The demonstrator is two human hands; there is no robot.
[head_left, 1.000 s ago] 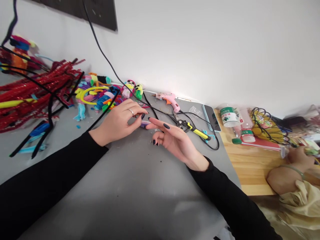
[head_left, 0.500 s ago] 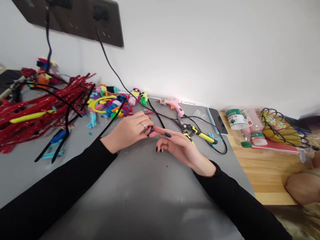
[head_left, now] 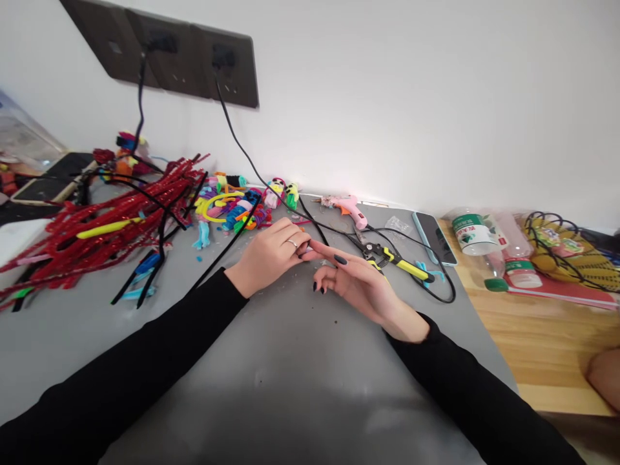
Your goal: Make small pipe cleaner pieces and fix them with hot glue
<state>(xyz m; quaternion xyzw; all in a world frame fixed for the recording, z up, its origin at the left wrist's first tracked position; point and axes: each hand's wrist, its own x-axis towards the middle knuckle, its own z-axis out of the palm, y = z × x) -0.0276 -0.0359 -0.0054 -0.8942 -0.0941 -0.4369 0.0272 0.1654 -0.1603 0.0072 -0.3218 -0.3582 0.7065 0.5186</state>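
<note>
Above the grey table my left hand point(head_left: 272, 256), a ring on one finger, is closed in a pinch. My right hand point(head_left: 362, 284) meets it fingertip to fingertip, its foremost fingers stretched towards the pinch and the others curled in. Whatever small thing sits between the fingertips is covered by them. Just behind the hands lies a pink hot glue gun point(head_left: 349, 208). Wire strippers point(head_left: 400, 263) with yellow and black handles rest beyond my right hand. Small pipe-cleaner dolls point(head_left: 274, 192) stand by the wall, past my left hand.
Red tinsel pipe cleaners point(head_left: 130, 216) are heaped at the left. A black cable point(head_left: 237, 143) hangs from the wall socket point(head_left: 194, 63) across the table's back. To the right are a phone point(head_left: 434, 237), plastic bottles point(head_left: 475, 234) and a yellow bag point(head_left: 571, 248) on wood.
The view has turned left, so everything sits farther right in the picture. The hands stay joined at the fingertips; a purple bit seen between them earlier is now hidden.
</note>
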